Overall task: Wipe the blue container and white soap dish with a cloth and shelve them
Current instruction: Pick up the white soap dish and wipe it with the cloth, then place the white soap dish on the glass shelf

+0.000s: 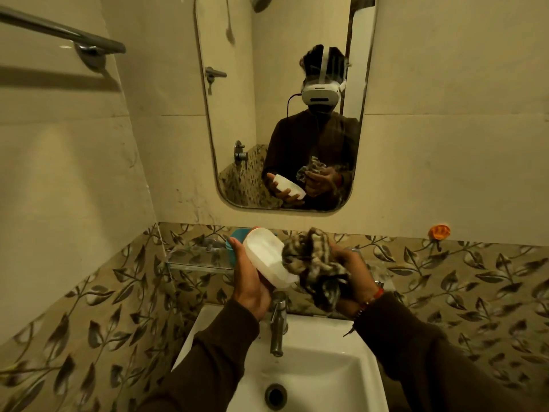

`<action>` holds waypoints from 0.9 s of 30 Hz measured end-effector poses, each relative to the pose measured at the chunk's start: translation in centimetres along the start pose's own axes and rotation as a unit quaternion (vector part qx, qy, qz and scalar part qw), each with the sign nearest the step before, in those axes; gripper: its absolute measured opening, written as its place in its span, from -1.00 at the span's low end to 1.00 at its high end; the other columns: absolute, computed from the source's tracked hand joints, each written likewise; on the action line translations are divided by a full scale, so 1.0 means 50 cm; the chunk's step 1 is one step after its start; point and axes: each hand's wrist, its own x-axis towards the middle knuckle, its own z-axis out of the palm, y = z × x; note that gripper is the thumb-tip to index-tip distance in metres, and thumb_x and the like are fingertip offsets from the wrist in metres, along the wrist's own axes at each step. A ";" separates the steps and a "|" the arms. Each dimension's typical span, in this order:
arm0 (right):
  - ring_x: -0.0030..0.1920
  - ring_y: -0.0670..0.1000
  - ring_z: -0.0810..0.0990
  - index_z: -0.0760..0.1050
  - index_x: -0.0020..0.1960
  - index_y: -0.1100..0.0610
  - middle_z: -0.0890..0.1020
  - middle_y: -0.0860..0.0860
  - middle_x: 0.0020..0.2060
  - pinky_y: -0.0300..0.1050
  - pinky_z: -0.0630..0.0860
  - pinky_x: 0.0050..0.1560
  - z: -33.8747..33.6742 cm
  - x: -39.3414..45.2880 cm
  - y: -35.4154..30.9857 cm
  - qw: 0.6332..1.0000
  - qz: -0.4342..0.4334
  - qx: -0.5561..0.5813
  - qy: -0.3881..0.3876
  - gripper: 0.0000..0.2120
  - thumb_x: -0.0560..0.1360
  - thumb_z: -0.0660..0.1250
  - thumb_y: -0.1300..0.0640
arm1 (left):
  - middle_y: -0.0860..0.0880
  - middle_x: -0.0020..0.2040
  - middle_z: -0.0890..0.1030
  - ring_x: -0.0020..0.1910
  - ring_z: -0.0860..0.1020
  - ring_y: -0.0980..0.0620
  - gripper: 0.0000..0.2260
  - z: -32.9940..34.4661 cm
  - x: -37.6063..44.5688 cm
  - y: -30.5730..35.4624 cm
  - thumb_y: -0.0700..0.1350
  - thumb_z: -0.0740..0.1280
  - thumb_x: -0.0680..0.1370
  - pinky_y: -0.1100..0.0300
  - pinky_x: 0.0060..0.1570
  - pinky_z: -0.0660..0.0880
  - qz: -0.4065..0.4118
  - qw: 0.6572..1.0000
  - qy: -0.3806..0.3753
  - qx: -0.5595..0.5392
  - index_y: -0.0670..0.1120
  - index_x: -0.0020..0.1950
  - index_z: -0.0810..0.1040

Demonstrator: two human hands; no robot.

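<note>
My left hand (249, 281) grips the white soap dish (266, 254), tilted with its hollow side facing me, above the sink. My right hand (353, 270) is closed around a bunched checked cloth (312, 263), which touches the dish's right end. The blue container (236, 237) stands on the glass shelf (197, 261) behind the dish; the dish and my left hand hide most of it.
A white sink (323, 367) with a metal tap (277, 325) lies below my hands. A mirror (285, 99) hangs above and reflects me. A towel rail (62, 34) is at the top left. An orange hook (439, 231) sticks to the right wall.
</note>
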 end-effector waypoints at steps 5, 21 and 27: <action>-0.15 0.14 0.62 0.58 -0.12 0.14 0.66 0.12 -0.17 -0.03 0.52 -0.16 -0.072 0.013 -0.004 0.954 0.015 -0.252 0.162 -0.40 0.29 0.35 -0.42 | -0.24 0.39 0.48 0.26 0.55 -0.29 -0.32 -0.019 0.002 -0.013 0.43 0.12 0.47 -0.15 -0.09 0.67 0.048 0.995 0.039 -0.081 0.15 0.51 0.32; -0.21 -0.09 0.59 0.56 -0.02 -0.04 0.65 -0.05 -0.19 -0.12 0.53 -0.19 -0.170 0.092 -0.038 0.680 -0.011 -0.685 0.262 -0.66 0.46 0.23 -0.28 | -0.19 0.25 0.57 0.06 0.65 -0.14 -0.64 0.035 0.083 -0.049 -0.02 0.08 0.71 0.09 -0.30 0.60 0.040 0.925 0.002 0.378 -0.02 0.51 0.35; -0.13 0.01 0.60 0.54 0.04 0.05 0.63 0.04 -0.11 0.00 0.59 0.00 -0.200 0.127 -0.039 0.598 0.038 -0.756 0.263 -0.62 0.46 0.28 -0.23 | -0.21 0.15 0.57 -0.16 0.65 -0.06 -0.63 0.059 0.119 -0.057 -0.04 0.13 0.70 0.30 -0.62 0.41 -0.012 0.872 0.001 0.490 -0.17 0.47 0.34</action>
